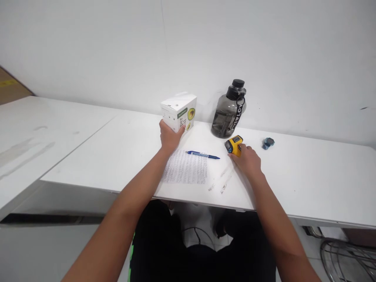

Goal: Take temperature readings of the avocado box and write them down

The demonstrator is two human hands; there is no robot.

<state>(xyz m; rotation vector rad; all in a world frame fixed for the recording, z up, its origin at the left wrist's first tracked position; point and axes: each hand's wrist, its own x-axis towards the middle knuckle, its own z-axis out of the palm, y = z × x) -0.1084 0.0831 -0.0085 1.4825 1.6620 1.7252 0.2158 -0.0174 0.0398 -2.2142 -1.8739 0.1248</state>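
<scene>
My left hand [171, 136] is closed around the near lower end of a white box [179, 109] with avocado pictures on its side. The box stands on the white table, close to the wall. My right hand [248, 159] grips a yellow handheld meter [234, 145] with a dark screen and blue buttons, low over or on the tabletop; its underside is hidden. Between my hands a blue pen [202, 155] lies across the top edge of a sheet of paper [185, 169] covered in rows of writing.
A grey see-through water bottle [225, 115] with a black lid stands behind the meter, near the wall. To the right lies a blue wristwatch [268, 143]. Dark smudges [222, 188] mark the white table [317, 180]. A wire rack [349, 254] is below at right.
</scene>
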